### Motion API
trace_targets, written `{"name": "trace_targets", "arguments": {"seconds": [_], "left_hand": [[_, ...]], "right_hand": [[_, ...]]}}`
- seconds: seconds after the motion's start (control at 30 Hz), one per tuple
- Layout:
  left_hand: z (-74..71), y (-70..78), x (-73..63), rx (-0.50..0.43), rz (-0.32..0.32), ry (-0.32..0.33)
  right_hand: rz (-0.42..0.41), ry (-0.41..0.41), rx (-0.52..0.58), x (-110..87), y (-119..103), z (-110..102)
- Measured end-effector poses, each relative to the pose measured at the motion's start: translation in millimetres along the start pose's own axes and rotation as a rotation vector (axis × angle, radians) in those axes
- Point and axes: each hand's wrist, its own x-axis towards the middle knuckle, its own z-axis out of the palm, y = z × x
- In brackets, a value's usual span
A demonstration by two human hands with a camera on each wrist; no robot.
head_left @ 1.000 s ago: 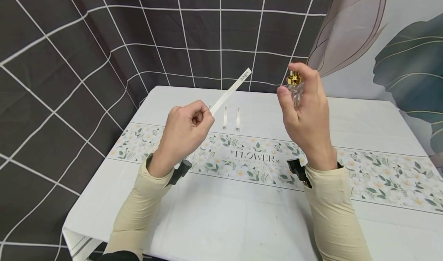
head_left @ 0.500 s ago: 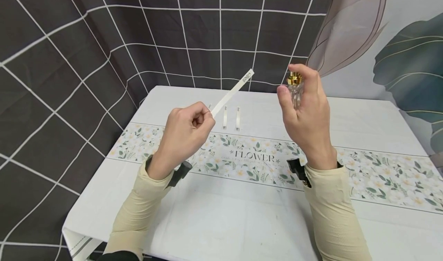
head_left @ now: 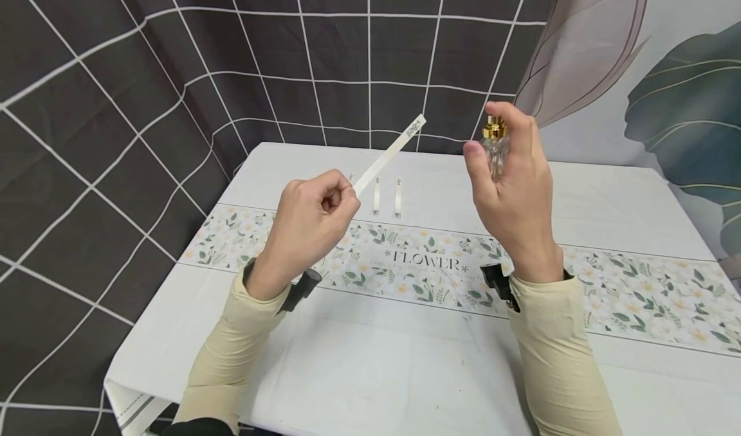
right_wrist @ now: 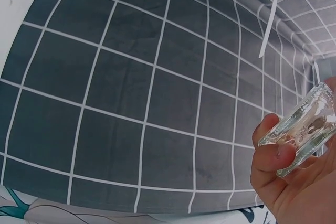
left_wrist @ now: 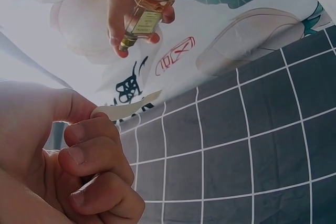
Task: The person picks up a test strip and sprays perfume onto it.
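My left hand (head_left: 315, 224) pinches the lower end of a white paper test strip (head_left: 388, 155), which slants up to the right with dark lettering at its tip. The strip (left_wrist: 128, 110) looks slightly bent in the left wrist view. My right hand (head_left: 517, 195) grips a clear glass perfume bottle (head_left: 495, 155) with a gold spray neck, the index finger on its top. The bottle (left_wrist: 147, 17) shows a pale label in the left wrist view and its glass base (right_wrist: 302, 129) in the right wrist view. A gap separates the strip's tip from the sprayer.
Two more paper strips (head_left: 398, 197) lie on the white tablecloth (head_left: 370, 359), and the end of another shows behind my left hand. A floral band (head_left: 425, 262) printed FLOWER crosses the table. Dark gridded cloth (head_left: 324, 50) hangs behind and at the left.
The strip's tip has shifted slightly right and turned a little, so its lettering shows more. The right hand and bottle have barely moved.
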Motion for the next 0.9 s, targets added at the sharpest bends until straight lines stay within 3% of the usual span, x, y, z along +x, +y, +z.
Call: {"name": "trace_targets", "arguments": {"seconds": [0.9], "left_hand": [[-0.9,0.3,-1.3,-0.014,0.003,-0.001]], "right_hand": [[0.007,-0.035,-0.035,-0.8,-0.3,2.2]]}}
